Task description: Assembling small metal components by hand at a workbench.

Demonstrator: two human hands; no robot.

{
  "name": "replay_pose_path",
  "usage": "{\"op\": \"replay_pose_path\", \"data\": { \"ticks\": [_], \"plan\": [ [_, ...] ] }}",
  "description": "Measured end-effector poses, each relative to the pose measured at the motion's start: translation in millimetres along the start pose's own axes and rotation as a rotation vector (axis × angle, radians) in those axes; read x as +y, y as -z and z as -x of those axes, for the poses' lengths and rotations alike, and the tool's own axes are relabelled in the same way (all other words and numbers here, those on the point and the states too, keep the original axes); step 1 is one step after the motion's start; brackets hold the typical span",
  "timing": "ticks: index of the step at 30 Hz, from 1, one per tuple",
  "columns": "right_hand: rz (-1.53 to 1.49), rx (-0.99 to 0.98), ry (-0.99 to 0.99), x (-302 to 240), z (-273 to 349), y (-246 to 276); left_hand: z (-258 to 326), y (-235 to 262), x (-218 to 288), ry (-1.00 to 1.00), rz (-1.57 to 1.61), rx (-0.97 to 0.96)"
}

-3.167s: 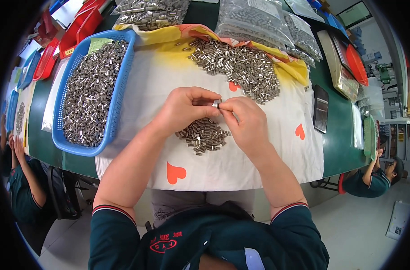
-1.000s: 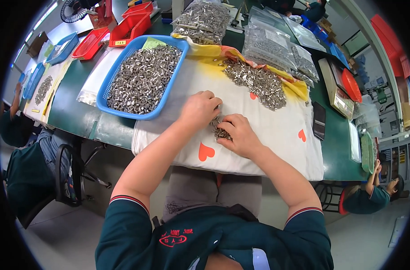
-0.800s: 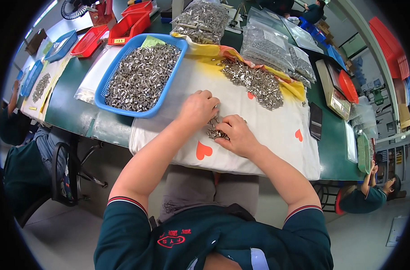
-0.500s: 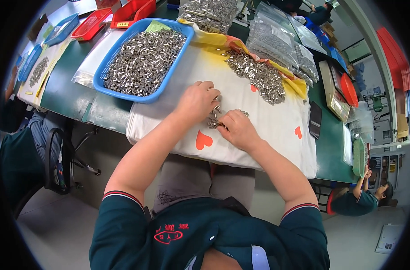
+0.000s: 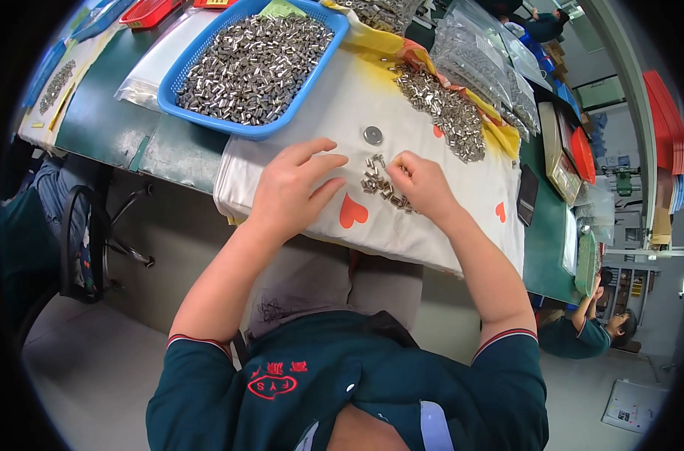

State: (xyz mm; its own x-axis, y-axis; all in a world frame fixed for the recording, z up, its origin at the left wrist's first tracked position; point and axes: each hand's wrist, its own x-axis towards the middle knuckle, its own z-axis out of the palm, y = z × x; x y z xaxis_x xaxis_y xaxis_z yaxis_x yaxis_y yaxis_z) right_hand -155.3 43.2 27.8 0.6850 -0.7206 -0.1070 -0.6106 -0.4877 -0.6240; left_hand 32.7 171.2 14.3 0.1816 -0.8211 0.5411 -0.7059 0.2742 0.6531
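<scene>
My left hand [image 5: 295, 184] hovers at the left of the white cloth [image 5: 312, 120], fingers spread with nothing in them. To its right lies a small heap of short metal tubes [image 5: 373, 180]. My right hand [image 5: 425, 186] is at the right side of this heap, thumb and fingers curled together. Whatever lies inside that grip is hidden. Just beyond the heap, a round silver metal disc [image 5: 372, 135] rests on the cloth. A larger pile of the same metal pieces [image 5: 451, 113] spreads over the yellow cloth edge at the far right.
At the far left stands a blue basket [image 5: 263, 134] full of metal pieces. Clear plastic bags [image 5: 473, 56] of parts lie at the back right. A dark flat device [image 5: 528, 197] sits on the green table [image 5: 549, 263]. Another person [image 5: 582, 334] works at the right.
My left hand has drawn back left from the metal tubes and opened. The metal disc has come into sight. My right hand has shifted right and curled closed. The view has shifted too.
</scene>
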Motion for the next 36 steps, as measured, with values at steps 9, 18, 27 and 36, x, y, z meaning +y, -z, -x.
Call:
{"op": "replay_pose_path", "data": {
  "ticks": [9, 18, 27, 36],
  "plan": [
    [-0.62, -0.207, -0.415, -4, -25, 8, 7, 6, -15, 0.006, 0.126, -0.002],
    [-1.249, -0.363, -0.302, -61, -88, 34, 10, 1, -25, -0.008, 0.215, -0.037],
    [-0.397, -0.067, 0.01, -144, -194, -26, 9, 1, -31, -0.005, 0.259, 0.015],
    [0.13, 0.129, -0.091, -60, -159, 23, 7, 3, -31, -0.01, 0.259, -0.022]
  ]
}}
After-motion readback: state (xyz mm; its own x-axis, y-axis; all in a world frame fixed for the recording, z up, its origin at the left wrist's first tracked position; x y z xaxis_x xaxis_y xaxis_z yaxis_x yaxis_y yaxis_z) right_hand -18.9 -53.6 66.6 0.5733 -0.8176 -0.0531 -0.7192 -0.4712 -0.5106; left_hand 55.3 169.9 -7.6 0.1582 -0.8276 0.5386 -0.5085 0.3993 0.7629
